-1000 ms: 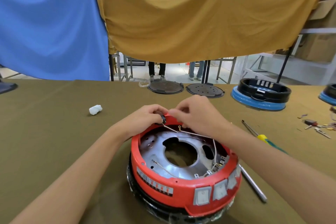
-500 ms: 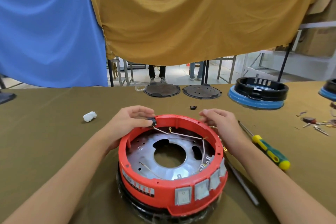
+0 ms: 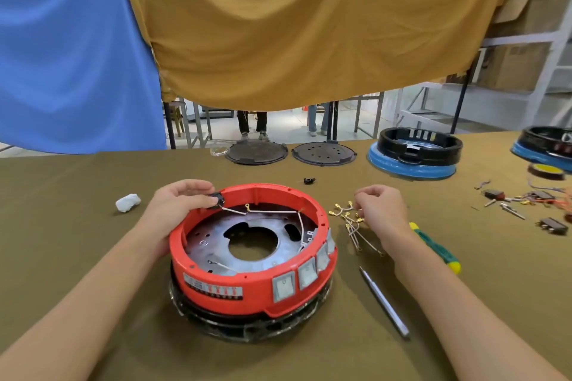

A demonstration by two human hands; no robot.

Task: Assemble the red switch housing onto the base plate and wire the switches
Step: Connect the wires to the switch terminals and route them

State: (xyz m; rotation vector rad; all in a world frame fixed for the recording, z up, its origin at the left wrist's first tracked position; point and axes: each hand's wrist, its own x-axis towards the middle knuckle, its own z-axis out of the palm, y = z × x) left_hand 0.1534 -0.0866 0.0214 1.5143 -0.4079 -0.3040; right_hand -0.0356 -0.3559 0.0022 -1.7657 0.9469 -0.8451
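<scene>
A red switch housing (image 3: 252,272) sits at table centre, seated on a metal base plate (image 3: 216,241) w/ a large round hole, the pair stacked on a dark ring-shaped base (image 3: 247,323). Three grey rocker switches (image 3: 306,275) line the housing's near-right wall; a label strip (image 3: 213,288) runs along the near-left wall. Thin white wires (image 3: 272,212) w/ small brass terminals cross the inside from the far-left rim toward the switches.

The left hand (image 3: 179,204) rests on the housing's far-left rim, thumb & fingers pinching a small black component (image 3: 216,199) there, one white wire running from it. The right hand (image 3: 380,210), just right of the housing, has fingers curled, fingertips pinching at a loose bundle of white wires w/ brass connectors (image 3: 353,223) lying on the olive table cloth (image 3: 62,226).

Near the right forearm: a green-and-yellow screwdriver (image 3: 436,249), partly hidden by the wrist, & a slim metal tool (image 3: 383,301) toward the near edge. A white crumpled wad (image 3: 127,202) lies left of the left hand; a small black part (image 3: 309,180) lies beyond the housing.

Farther back: two dark round plates (image 3: 257,152), a black housing on a blue base (image 3: 414,155), another at far right, mostly cut off. Scattered small parts & wires (image 3: 526,201) at right. Blue (image 3: 71,56) & mustard (image 3: 309,28) cloths hang behind.
</scene>
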